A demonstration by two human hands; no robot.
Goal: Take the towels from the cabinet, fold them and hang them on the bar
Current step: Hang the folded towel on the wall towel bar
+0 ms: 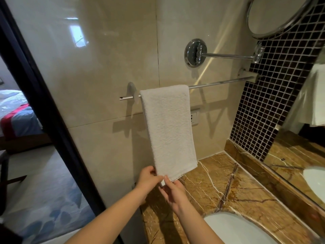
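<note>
The white towel (pixel 168 127) hangs folded over the left part of the bar (pixel 218 82) and covers half of a wall socket (pixel 194 118) behind it. At the towel's lower corner the left hand (pixel 149 178) pinches the hem. The right hand (pixel 173 191) pinches a small white label (pixel 163 183) whose writing is too small to read. Below the towel, the marble surface (pixel 246 191) holds a basin (pixel 233 229) cut off at the view's bottom edge.

The towel (pixel 168 131) hangs over the left end of the bar (pixel 219 83) on the wall ahead of you. Your left hand (pixel 149 178) and right hand (pixel 173 191) pinch its lower left corner, above the worktop (pixel 246 194). A basin (pixel 233 229) sits in the worktop, nearer you. A socket (pixel 194 118) is behind the towel's right edge. Through the doorway on your left lies a bed (pixel 15 117).
</note>
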